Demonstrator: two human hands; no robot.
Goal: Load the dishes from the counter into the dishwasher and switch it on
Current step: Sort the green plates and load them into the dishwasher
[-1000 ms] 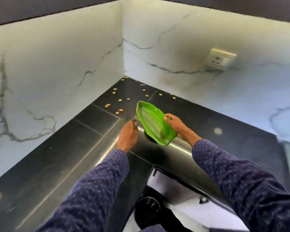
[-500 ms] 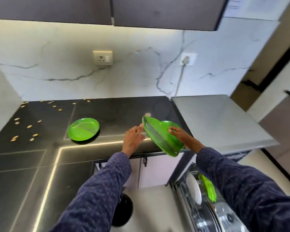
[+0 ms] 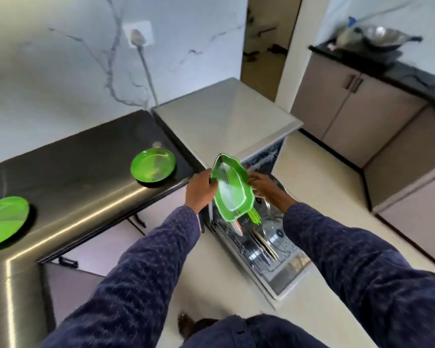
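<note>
Since half a second ago, both hands have carried the leaf-shaped green dish (image 3: 232, 190) off the counter edge and out over the open dishwasher (image 3: 266, 249); my view has swung right with it, so the seed-strewn corner is gone from sight. Left hand (image 3: 199, 190) grips the dish at its nine o'clock rim, fingers curled round the edge. Right hand (image 3: 263, 183) holds the three o'clock rim; its fingers are partly hidden behind the dish, so I judge them pinching the edge but cannot confirm the thumb. Dish is tilted nearly on edge, face toward me, long axis running from eleven o'clock down to five o'clock, its lower tip directly above the lower rack (image 3: 261, 237). Green plates (image 3: 255, 216) already stand in that rack just below the tip, with a pale plate beside them at seven o'clock. Both hands are equally near the dish; the rack lies at six o'clock from my fingers. Coming move, in my judgement, is a straight lowering along that axis into a free slot, and motion blur prevents me from telling which slot is free. Two round green plates remain on the counter (image 3: 86, 172): round green plate (image 3: 153, 165) at nine o'clock of my left hand, far-left green plate (image 3: 4, 221) well apart at the frame edge. Loading is therefore incomplete.
</note>
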